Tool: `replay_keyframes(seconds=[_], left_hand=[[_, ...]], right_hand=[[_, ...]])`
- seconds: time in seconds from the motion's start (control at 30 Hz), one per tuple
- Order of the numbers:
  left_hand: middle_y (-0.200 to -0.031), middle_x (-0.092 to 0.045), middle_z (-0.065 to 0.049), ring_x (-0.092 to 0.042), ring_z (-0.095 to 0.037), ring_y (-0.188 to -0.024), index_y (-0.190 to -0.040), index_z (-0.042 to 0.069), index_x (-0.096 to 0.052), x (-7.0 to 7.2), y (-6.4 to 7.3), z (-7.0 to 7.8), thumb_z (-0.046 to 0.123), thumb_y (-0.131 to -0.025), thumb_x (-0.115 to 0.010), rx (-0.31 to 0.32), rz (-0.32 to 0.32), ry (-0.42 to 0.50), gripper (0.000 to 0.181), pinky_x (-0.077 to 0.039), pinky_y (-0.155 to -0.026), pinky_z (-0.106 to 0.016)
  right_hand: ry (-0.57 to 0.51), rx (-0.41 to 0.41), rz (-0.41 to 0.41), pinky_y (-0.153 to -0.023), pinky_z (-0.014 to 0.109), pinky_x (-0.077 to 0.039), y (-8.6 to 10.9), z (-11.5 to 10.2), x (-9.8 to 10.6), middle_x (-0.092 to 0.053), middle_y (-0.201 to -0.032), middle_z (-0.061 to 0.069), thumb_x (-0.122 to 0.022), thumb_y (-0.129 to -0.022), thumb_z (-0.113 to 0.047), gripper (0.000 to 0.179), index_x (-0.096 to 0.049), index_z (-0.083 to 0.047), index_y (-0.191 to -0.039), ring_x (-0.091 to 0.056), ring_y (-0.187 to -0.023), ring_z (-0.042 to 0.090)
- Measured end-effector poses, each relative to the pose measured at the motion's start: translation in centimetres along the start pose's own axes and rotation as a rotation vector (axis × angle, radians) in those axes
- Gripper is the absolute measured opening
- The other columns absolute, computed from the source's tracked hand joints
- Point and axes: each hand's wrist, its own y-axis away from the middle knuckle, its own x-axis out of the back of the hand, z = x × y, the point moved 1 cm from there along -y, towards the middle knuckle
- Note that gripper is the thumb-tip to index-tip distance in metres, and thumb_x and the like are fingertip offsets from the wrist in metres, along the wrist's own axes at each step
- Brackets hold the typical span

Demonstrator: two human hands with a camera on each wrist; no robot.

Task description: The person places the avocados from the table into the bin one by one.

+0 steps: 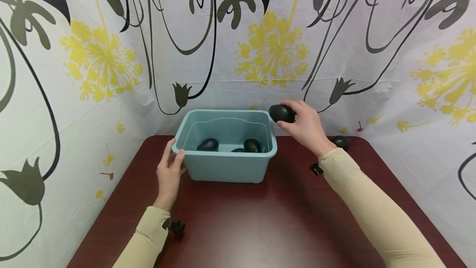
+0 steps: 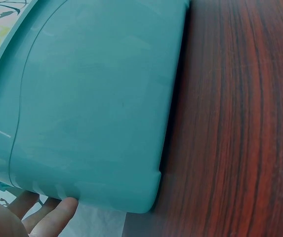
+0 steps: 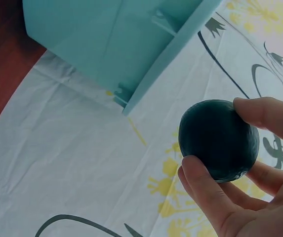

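My right hand (image 1: pixel 306 125) holds a dark avocado (image 1: pixel 281 113) between thumb and fingers, raised at the right end of the blue plastic bin (image 1: pixel 227 166). In the right wrist view the same avocado (image 3: pixel 218 140) shows round and nearly black, away from the bin's rim (image 3: pixel 168 57). My left hand (image 1: pixel 170 173) grips the bin at its left front corner, thumb at the front rim and fingers along the left side. Inside the bin lie an avocado (image 1: pixel 208 144) on the left and another avocado (image 1: pixel 252 145) on the right, with a third partly hidden by the front wall.
One more avocado (image 1: pixel 340 142) lies at the table's back right, partly behind my right wrist. The bin stands toward the back of the dark red wooden table (image 1: pixel 230 218). A white patterned cloth (image 1: pixel 238 65) hangs behind and on both sides.
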Motion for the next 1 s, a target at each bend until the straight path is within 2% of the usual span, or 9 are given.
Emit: replay_keyframes(seconds=[0.13,0.4,0.53,0.73,1.0], left_hand=[[-0.148,-0.048,0.003,-0.054,-0.027,-0.126,-0.148,0.046,-0.044,0.0,0.1,0.3,0.048,-0.097,-0.064,0.019,-0.011,0.01,0.055,-0.049,-0.09,-0.061],[-0.15,-0.047,-0.005,-0.054,-0.031,-0.126,-0.153,0.034,-0.042,-0.1,1.2,3.2,0.036,-0.101,-0.062,0.021,-0.023,0.01,0.056,-0.049,-0.091,-0.061],[-0.149,-0.048,-0.007,-0.054,-0.03,-0.125,-0.153,0.032,-0.043,-0.2,1.2,3.6,0.034,-0.101,-0.063,0.023,-0.019,0.016,0.055,-0.049,-0.091,-0.061],[-0.148,-0.049,-0.008,-0.054,-0.031,-0.125,-0.153,0.032,-0.044,-0.2,1.0,3.3,0.035,-0.101,-0.063,0.025,-0.013,0.021,0.056,-0.048,-0.091,-0.061],[-0.147,-0.049,0.0,-0.055,-0.028,-0.124,-0.148,0.046,-0.045,0.0,0.2,0.6,0.045,-0.098,-0.064,0.027,-0.004,0.019,0.054,-0.049,-0.09,-0.061]], right_hand=[[-0.015,0.004,0.006,-0.079,0.049,-0.05,-0.3,-0.3,0.1,-0.058,-0.124,0.01,-0.083,-0.084,-0.027,0.059,-0.061,-0.018,-0.138,-0.057,-0.1,0.029],[-0.025,0.026,-0.015,-0.08,0.047,-0.049,-1.2,-1.5,0.2,-0.058,-0.127,0.01,-0.083,-0.085,-0.028,0.061,-0.059,-0.02,-0.141,-0.057,-0.101,0.027],[-0.044,0.046,-0.027,-0.083,0.047,-0.05,-1.7,-2.3,0.1,-0.058,-0.13,0.01,-0.082,-0.086,-0.027,0.06,-0.059,-0.021,-0.141,-0.058,-0.105,0.028],[-0.058,0.073,-0.053,-0.084,0.045,-0.051,-2.1,-3.4,-0.3,-0.058,-0.133,0.007,-0.082,-0.086,-0.028,0.059,-0.06,-0.022,-0.14,-0.057,-0.108,0.025],[-0.043,0.084,-0.114,-0.081,0.043,-0.051,-2.8,-4.8,-1.3,-0.058,-0.133,0.006,-0.082,-0.086,-0.029,0.059,-0.059,-0.021,-0.139,-0.057,-0.102,0.023]])
